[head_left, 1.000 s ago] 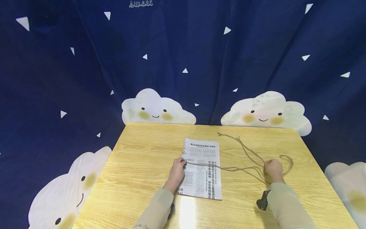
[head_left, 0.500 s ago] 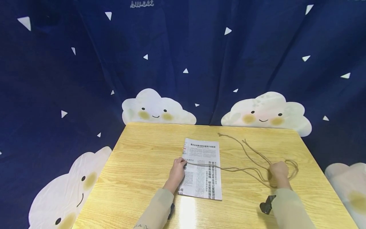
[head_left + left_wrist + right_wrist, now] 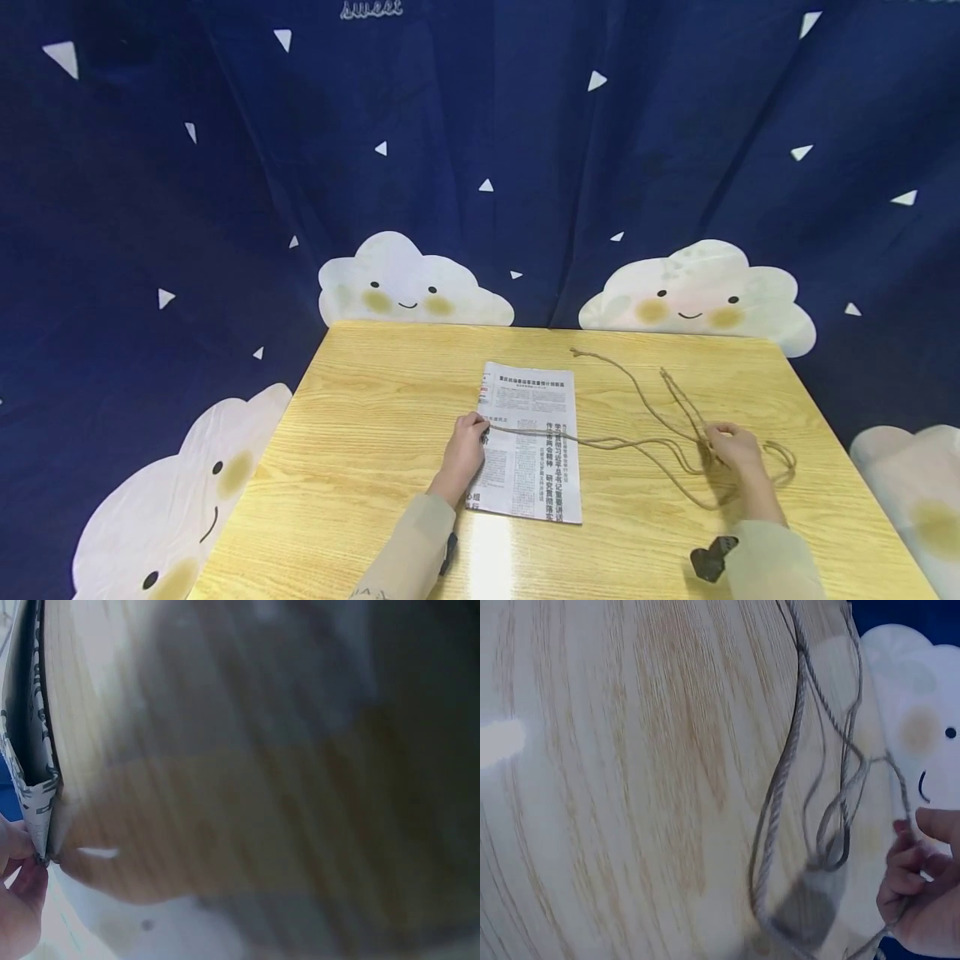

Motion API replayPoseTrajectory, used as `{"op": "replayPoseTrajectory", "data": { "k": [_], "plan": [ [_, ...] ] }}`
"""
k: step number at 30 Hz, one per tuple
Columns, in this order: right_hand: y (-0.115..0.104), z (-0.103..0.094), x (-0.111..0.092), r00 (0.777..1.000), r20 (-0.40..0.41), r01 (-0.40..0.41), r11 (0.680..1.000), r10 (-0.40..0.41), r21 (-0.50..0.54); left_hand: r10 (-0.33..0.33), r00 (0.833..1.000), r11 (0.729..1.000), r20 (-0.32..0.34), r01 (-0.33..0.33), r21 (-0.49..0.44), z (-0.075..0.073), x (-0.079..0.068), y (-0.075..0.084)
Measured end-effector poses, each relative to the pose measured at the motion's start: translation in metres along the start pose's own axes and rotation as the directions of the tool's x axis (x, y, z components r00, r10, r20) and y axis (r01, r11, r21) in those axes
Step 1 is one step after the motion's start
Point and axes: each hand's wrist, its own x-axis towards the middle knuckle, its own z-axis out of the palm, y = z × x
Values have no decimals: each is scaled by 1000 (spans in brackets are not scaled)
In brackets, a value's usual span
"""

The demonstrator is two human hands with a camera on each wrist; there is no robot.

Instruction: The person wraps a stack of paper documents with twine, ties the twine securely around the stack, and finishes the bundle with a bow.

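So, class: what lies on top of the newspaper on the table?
A string crosses the newspaper, and the left hand pinches it at the paper's left edge. The print beneath that hand is covered.

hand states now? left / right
Left hand: pinching one end of the twine at the newspaper edge.
Right hand: gripping the twine strands.

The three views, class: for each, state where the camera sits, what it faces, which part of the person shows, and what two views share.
Head: worn high, facing down at the table; both sleeves, left hand pinching twine on the newspaper, right hand holding twine.
Left wrist: close to the tabletop, blurred; fingertips at the newspaper's edge.
Right wrist: low over the table; fingers among twine strands.
Shared: head and right wrist both show the twine.
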Motion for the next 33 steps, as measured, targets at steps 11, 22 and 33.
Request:
{"op": "replayPoseTrajectory", "data": {
  "k": [11,22,33],
  "plan": [
    [-43,33,0,965,-71,255,966,-252,41,15,999,1000,-34,-16,-23,1,0,-1],
    [-79,71,8,929,-19,368,919,-370,143,54,996,999,-74,-54,5,1,4,-4],
    [-101,105,20,925,23,368,912,-378,180,41,996,999,-81,-40,8,2,10,-1]
  ]
}}
